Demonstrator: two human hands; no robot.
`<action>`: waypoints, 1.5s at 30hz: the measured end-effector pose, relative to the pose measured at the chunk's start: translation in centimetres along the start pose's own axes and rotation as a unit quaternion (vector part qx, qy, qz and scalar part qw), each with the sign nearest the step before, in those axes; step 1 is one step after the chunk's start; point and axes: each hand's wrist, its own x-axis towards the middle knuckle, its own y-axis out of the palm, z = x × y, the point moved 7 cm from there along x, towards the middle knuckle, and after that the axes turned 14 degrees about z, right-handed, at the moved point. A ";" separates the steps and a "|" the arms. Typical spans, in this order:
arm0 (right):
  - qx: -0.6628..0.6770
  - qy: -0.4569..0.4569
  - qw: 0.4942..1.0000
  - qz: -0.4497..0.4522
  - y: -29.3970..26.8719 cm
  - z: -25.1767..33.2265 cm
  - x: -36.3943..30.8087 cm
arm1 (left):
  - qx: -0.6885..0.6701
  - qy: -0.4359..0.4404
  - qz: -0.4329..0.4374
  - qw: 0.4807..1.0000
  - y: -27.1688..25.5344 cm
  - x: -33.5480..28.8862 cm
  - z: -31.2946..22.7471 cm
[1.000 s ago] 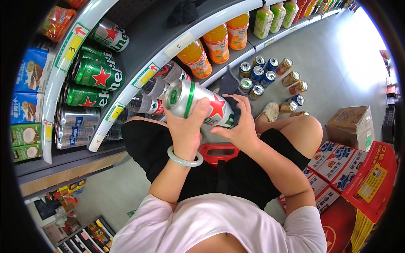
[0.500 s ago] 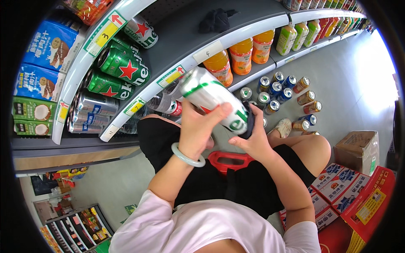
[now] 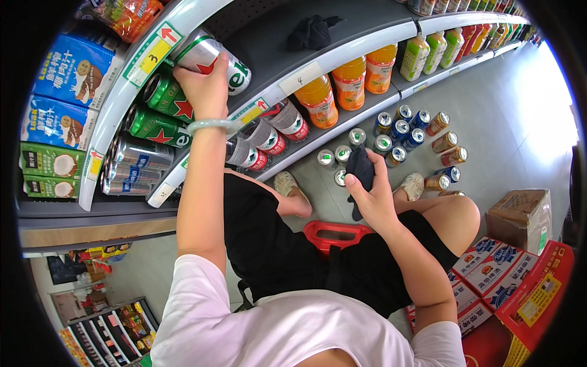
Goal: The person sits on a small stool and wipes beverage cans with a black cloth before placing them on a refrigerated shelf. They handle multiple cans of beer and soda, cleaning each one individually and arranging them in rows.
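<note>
The left hand grasps a silver can, thumb and fingers wrapped round its side. The right hand pinches a dark cloth above the floor, well apart. The can is at the left of the shelf, behind its front edge and just beside green cans. Good handling, I judge, means keeping its top clear of the upper shelf's edge, seating the base flat, and loosening the fingers only once it is steady. In the view, its green-banded end points upper left, the lettered end lower right; its long axis runs roughly along the green cans' axes.
</note>
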 end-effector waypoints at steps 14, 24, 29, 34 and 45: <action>0.118 0.041 0.992 -0.036 -0.9 -1.1 0.4 | 0.184 0.024 -0.040 0.982 2.4 -1.3 3.1; 0.251 0.047 0.965 -0.063 -1.7 -1.7 0.2 | 0.140 -0.125 0.078 0.979 5.6 -2.7 3.8; 0.238 0.042 0.967 -0.082 -2.3 -0.9 0.3 | 0.161 -0.140 0.071 0.975 5.9 -2.2 4.6; 0.274 0.045 0.956 -0.094 -2.6 -1.0 0.3 | 0.075 -0.104 -0.064 0.990 5.2 -2.5 4.6; 0.312 0.061 0.944 -0.084 -1.9 -1.0 0.5 | 0.163 -0.227 -0.184 0.942 2.7 -0.3 6.4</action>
